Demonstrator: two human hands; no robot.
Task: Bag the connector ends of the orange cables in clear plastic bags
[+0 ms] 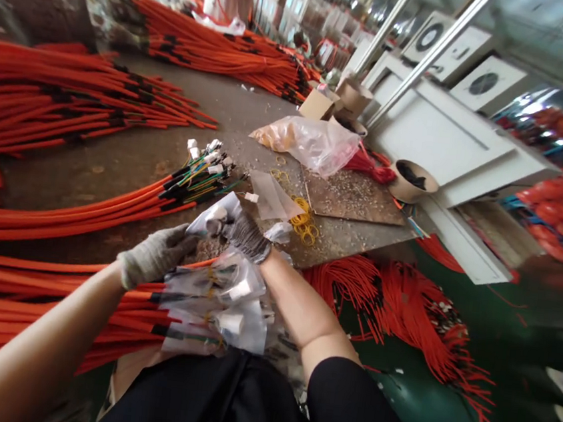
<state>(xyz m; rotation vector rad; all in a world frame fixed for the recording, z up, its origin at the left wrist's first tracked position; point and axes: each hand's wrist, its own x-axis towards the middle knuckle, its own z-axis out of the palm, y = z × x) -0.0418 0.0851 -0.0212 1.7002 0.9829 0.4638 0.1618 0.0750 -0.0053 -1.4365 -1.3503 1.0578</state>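
Both my hands wear grey knitted gloves. My left hand [156, 253] is closed at the left edge of a small clear plastic bag [229, 202], its fingertips pinching it. From the other side my right hand [247, 235] grips the same bag, near a whitish piece that looks like a connector inside it. Just below the hands lie orange cables [127, 287] whose ends are covered by clear bags [248, 285] with white connectors [232, 322] inside. Beyond them, uncovered cable ends show white connectors [214, 168] and yellow, green and black wires.
Yellow rubber bands [305, 223] and a flat clear bag [275, 197] lie right of my hands. Farther back are a large plastic bag [313, 144], cardboard boxes [318, 102] and a round tub [412, 182]. Orange cable bundles [46, 99] cover the left side; red wires [416, 312] hang beyond the table edge.
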